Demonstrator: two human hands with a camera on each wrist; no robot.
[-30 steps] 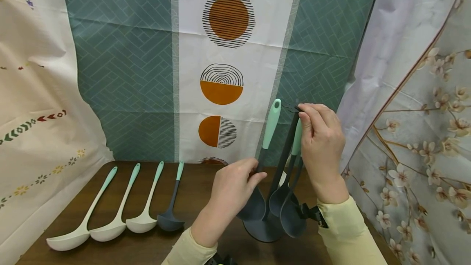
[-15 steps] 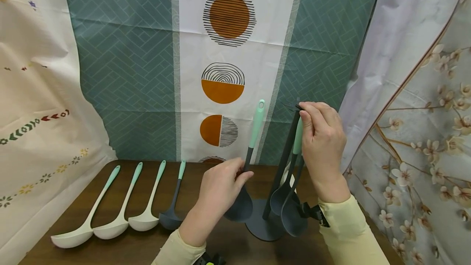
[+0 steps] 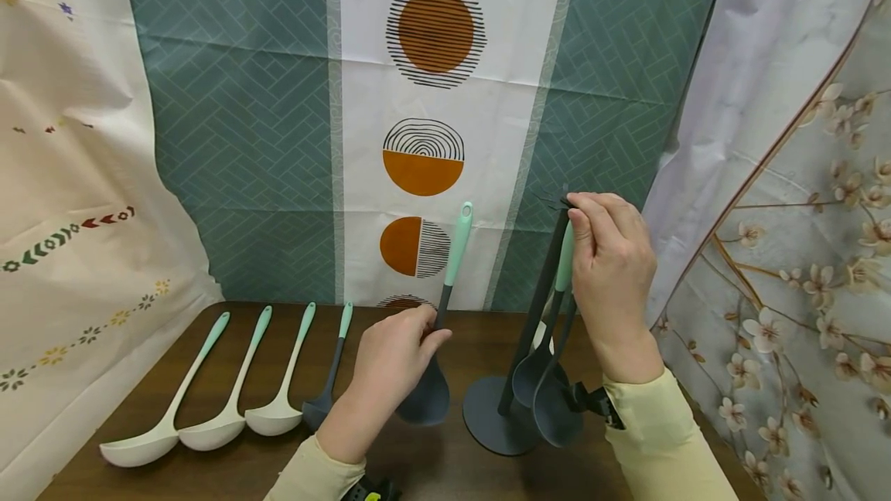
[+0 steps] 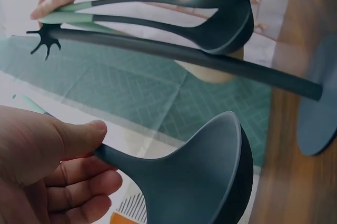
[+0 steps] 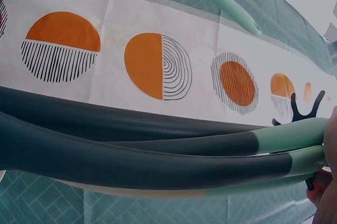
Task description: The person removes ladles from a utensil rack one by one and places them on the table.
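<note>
backdrop: green-and-white cloth (image 3: 244,138) is hanging behind the brown table (image 3: 455,466).
left hand (image 3: 393,350): thumb and fingers are gripping the ladle (image 3: 427,400) low on its dark shaft, perhaps so the bowl is not swinging.
ladle: bowl is pointing down, handle up, between the row (image 3: 212,437) and the stand (image 3: 533,311); it is touching neither.
right hand (image 3: 616,269): fingers are pinching the stand at its top, beside the hooks (image 4: 49,34), probably for steadying it; whether they are also touching the hung ladles (image 3: 557,417), i cannot tell.
row: four ladles are lying side by side, handles pointing to the far edge, perhaps for saving place.
room: wood is showing between ladle and stand; leftward, the forearm is already covering part of the row's dark ladle, so space is looking narrow.
</note>
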